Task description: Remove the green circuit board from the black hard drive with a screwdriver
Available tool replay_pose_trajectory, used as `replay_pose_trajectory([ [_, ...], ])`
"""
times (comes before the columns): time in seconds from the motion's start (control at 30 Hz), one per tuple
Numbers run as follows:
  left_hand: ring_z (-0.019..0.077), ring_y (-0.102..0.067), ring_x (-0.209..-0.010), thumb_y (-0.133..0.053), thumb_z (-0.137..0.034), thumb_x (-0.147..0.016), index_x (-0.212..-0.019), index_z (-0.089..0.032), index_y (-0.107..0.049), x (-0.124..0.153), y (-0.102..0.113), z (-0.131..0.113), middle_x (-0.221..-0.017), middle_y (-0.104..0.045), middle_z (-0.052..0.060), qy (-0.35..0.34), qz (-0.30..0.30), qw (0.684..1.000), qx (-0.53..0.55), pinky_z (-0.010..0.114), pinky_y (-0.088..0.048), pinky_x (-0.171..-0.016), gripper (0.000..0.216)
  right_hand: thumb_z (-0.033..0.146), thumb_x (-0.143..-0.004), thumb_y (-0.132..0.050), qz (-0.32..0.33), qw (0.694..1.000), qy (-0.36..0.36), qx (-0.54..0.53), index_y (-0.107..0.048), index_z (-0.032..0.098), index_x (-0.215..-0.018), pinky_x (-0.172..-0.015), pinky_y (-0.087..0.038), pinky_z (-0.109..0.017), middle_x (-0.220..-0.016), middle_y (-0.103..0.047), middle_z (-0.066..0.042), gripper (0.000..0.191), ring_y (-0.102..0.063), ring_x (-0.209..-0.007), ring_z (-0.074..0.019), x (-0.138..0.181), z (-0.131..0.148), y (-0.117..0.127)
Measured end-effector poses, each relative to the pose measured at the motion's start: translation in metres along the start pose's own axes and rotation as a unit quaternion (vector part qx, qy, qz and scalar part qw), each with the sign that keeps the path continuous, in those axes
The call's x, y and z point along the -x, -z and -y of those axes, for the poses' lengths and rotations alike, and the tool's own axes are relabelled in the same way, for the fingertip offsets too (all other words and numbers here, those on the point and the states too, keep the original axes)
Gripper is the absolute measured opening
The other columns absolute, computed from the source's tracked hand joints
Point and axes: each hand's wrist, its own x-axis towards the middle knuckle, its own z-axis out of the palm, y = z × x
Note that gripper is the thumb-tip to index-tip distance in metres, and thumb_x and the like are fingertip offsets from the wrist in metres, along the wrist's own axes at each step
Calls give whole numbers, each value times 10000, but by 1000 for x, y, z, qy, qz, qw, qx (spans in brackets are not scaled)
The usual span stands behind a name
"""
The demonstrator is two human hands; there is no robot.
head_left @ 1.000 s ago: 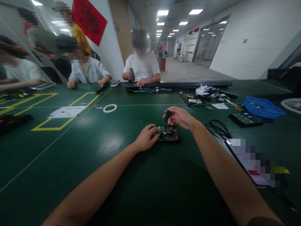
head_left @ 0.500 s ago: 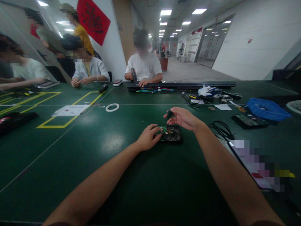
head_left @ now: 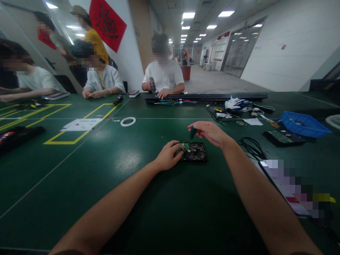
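A black hard drive [head_left: 198, 152] lies flat on the green table, its green circuit board [head_left: 186, 146] and round motor hub facing up. My left hand [head_left: 170, 154] grips its left end, thumb at the near side and fingers over the board. Above it, my right hand [head_left: 208, 132] is closed round the dark green handle of a screwdriver [head_left: 192, 133]. The thin shaft points down at the board's right edge. Whether the tip sits in a screw is too small to tell.
To the right are a second board in a black case [head_left: 284, 137], a blue tray [head_left: 304, 124], a coiled cable [head_left: 252, 148] and a tablet-like screen [head_left: 281, 187]. A white ring [head_left: 128, 122] and papers [head_left: 82, 124] lie left. Across the table a person [head_left: 163, 76] handles a long black bar [head_left: 212, 96].
The screwdriver has tilted more upright, its shaft now visible against the circuit board. My right fingers have shifted on the handle. My left hand stays on the hard drive.
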Motion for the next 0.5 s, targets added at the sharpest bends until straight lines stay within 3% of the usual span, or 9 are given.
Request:
replay_pose_trajectory([
  [0.23,291,-526,-1283,-581,-314,-957,-1259,-241,-657,0,0,0,-1364,-544,123,3,-2,1000,5,493,-453,-1089,320,306,-853,-665,-16,1000,-2,-15,-719,171,-837,-541,-415,-266,-950,-740,-100,146,-535,-647,-135,1,1,-1],
  [0.5,284,-531,-1280,-600,-298,-946,-1258,-242,-656,0,-1,1,-1353,-551,118,-1,-7,1000,5,478,-453,-1092,321,291,-843,-640,-9,1000,-18,-21,-693,164,-879,-473,-361,-253,-938,-740,-100,142,-509,-565,-114,3,6,-5],
])
